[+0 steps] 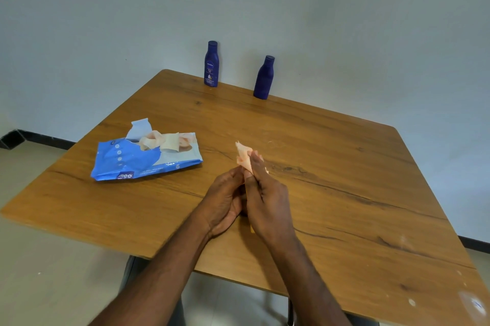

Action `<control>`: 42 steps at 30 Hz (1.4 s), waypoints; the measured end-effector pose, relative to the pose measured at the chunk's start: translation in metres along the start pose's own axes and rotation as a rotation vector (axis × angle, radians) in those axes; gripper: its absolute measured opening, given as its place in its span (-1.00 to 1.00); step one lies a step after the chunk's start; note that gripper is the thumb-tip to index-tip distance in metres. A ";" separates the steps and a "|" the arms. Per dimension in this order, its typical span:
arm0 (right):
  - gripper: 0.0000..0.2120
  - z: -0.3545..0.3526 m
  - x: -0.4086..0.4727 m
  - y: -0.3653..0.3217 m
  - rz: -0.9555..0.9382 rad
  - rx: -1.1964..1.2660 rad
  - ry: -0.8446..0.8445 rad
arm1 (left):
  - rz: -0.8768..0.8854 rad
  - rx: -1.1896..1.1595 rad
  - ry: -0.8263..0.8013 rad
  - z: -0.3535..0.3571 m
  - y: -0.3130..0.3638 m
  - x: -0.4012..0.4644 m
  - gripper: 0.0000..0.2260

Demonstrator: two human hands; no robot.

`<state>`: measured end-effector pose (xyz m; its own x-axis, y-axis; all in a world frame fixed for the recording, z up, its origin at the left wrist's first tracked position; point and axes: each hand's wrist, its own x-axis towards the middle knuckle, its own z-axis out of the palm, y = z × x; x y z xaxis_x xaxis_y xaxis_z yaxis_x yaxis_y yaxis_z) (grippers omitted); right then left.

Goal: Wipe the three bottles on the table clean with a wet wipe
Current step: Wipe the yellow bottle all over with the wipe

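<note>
Two dark blue bottles stand upright at the table's far edge, one with its label facing me (211, 63) and a plain one (264, 77) to its right. My left hand (225, 201) and my right hand (265, 201) are pressed together over the middle of the table. Between them they pinch a pale pink wet wipe (243, 154), whose crumpled end sticks out past the fingertips. A thin yellow sliver (252, 230) shows between the palms; what it belongs to is hidden. A third bottle is not in plain sight.
A blue wet-wipe pack (138, 160) lies on the wooden table (344, 180) to the left of my hands, flap open, with wipes bunched out of the opening. A white wall stands just behind the bottles. Tiled floor shows to the left.
</note>
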<state>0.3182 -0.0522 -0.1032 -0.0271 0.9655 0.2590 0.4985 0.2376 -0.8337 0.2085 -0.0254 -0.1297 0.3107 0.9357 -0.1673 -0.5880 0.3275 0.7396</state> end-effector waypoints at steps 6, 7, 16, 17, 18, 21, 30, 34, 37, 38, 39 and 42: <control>-0.66 -0.010 0.001 0.006 -0.057 0.135 -0.042 | -0.012 -0.044 0.055 -0.003 0.001 0.001 -0.74; -0.68 -0.015 0.001 0.006 -0.006 0.264 -0.057 | -0.016 -0.050 0.065 -0.004 0.001 0.001 -0.74; -0.72 -0.036 0.010 0.008 0.489 1.120 0.494 | -0.110 0.003 0.133 -0.004 -0.001 0.004 -0.47; -0.74 -0.034 0.009 0.009 0.423 0.851 0.525 | -0.117 0.015 0.129 -0.005 0.000 0.004 -0.45; -0.76 -0.030 0.007 0.009 0.304 0.608 0.506 | -0.121 0.018 0.124 -0.005 -0.001 0.004 -0.44; -0.68 -0.015 0.005 0.008 0.038 0.234 0.263 | -0.134 -0.025 0.115 -0.005 -0.001 0.005 -0.51; -0.53 0.001 -0.004 0.019 -0.186 -0.177 -0.154 | -0.133 -0.128 0.135 -0.003 0.003 -0.001 -0.68; -0.55 -0.005 -0.020 0.024 -0.207 -0.175 -0.266 | -0.184 -0.081 0.195 -0.006 0.004 0.002 -0.66; -0.57 -0.010 -0.036 0.027 -0.192 -0.127 -0.324 | -0.248 -0.051 0.237 -0.008 0.006 0.007 -0.54; -0.58 -0.014 -0.039 0.027 -0.185 -0.102 -0.331 | -0.265 -0.035 0.226 -0.009 0.006 0.007 -0.50; -0.59 -0.017 -0.041 0.028 -0.185 -0.081 -0.342 | -0.269 -0.012 0.210 -0.009 0.006 0.008 -0.47; -0.61 -0.025 -0.047 0.030 -0.176 -0.040 -0.405 | -0.222 0.024 0.203 -0.010 0.004 0.006 -0.47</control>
<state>0.3560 -0.0927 -0.1286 -0.4478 0.8764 0.1772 0.4884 0.4058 -0.7725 0.2006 -0.0170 -0.1339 0.2726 0.8493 -0.4520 -0.5041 0.5262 0.6848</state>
